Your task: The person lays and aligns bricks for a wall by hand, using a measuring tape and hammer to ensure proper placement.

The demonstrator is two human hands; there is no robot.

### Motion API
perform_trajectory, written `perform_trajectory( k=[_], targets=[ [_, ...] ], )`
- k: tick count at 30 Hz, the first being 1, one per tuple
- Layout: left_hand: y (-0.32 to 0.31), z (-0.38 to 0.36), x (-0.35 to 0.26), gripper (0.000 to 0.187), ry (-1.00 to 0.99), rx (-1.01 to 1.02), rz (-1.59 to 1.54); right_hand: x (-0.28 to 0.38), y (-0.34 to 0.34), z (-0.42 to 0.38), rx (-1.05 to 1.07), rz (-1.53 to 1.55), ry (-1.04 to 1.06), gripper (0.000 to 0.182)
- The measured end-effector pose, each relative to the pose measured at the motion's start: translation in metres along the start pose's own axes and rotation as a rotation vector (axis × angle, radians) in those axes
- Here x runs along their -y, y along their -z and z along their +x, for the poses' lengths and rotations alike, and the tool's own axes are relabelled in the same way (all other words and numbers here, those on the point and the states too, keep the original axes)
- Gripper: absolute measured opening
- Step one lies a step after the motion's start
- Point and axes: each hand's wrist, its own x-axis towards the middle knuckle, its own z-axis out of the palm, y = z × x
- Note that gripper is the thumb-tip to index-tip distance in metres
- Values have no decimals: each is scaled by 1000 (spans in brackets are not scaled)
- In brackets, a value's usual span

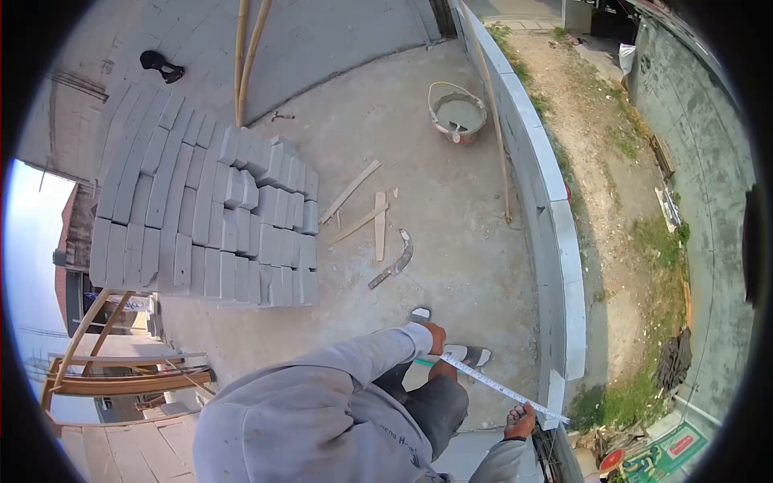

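A white measuring tape (487,381) is stretched between my hands, slanting down to the right. My left hand (436,339) is closed at its upper end; whether it grips a tape case is hidden. Near the other end my right hand (519,421) pinches the tape, beside the low wall of pale blocks (573,322). The tape's tip reaches just past the wall's edge. Below my left hand are my bent knee and my feet in sandals (477,356). A grey hooded sleeve (378,354) covers my left arm.
A large stack of grey blocks (201,209) stands at left. On the concrete floor lie wooden strips (380,225) and a curved piece (394,262). A bucket of grey mix (457,114) stands near the wall. Bamboo poles (245,64) rise behind the stack.
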Motion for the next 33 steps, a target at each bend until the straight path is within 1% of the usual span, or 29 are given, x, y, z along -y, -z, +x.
perform_trajectory(
  k=[3, 5, 7, 8, 9, 11, 13, 15, 17, 19, 20, 22, 23, 24, 25, 26, 27, 28, 29, 31, 32, 33],
  targets=[
    [27, -37, 31, 33, 27, -65, -123, 33, -79, -23, 138, -92, 69, 11],
    [26, -55, 58, 34, 31, -96, -201, 32, -140, -47, 140, -279, 138, 9],
    [31, -72, 98, 35, 48, -203, -286, 12, -197, -53, 232, -350, 171, 10],
    [34, -85, 121, 35, 77, -260, -310, 0, -221, -55, 267, -370, 141, 10],
    [34, -100, 141, 35, 102, -290, -345, -12, -248, -60, 298, -393, 111, 10],
    [43, -134, 192, 34, 142, -354, -397, -44, -308, -79, 338, -440, 132, 13],
    [42, -164, 242, 34, 177, -270, -466, -74, -352, -93, 467, -567, 75, 13],
    [26, -182, 297, 32, 205, -369, -475, -108, -402, -129, 498, -648, 63, 13],
    [33, -232, 324, 32, 205, -404, -562, -141, -441, -149, 681, -741, 26, 15],
    [28, -265, 350, 32, 212, -447, -647, -168, -480, -175, 736, -829, 46, 15],
    [22, -273, 360, 31, 257, -486, -664, -177, -498, -185, 767, -897, 63, 16],
    [8, -288, 371, 31, 348, -568, -711, -193, -533, -196, 824, -1012, 67, 17],
    [-2, -296, 371, 31, 357, -587, -739, -201, -547, -199, 855, -1096, 63, 17],
    [-12, -301, 369, 31, 391, -621, -841, -208, -562, -202, 880, -1197, 98, 18],
    [-21, -304, 367, 32, 424, -654, -939, -214, -577, -207, 893, -1223, 103, 18],
    [-32, -305, 361, 33, 402, -711, -936, -221, -589, -213, 928, -1290, 99, 18],
    [-40, -308, 353, 33, 405, -717, -946, -227, -599, -218, 955, -1350, 93, 18],
    [-41, -317, 338, 33, 425, -710, -1073, -232, -609, -224, 977, -1429, 98, 18],
    [-43, -318, 326, 33, 438, -701, -1198, -235, -617, -233, 974, -1431, 107, 18],
    [-66, -291, 316, 35, 514, -665, -1341, -245, -633, -252, 1035, -1600, 172, 19],
    [-73, -283, 306, 35, 540, -705, -1399, -249, -642, -256, 1047, -1595, 185, 19],
    [-78, -277, 299, 36, 570, -741, -1458, -254, -649, -259, 1097, -1657, 173, 20]
  ],
)
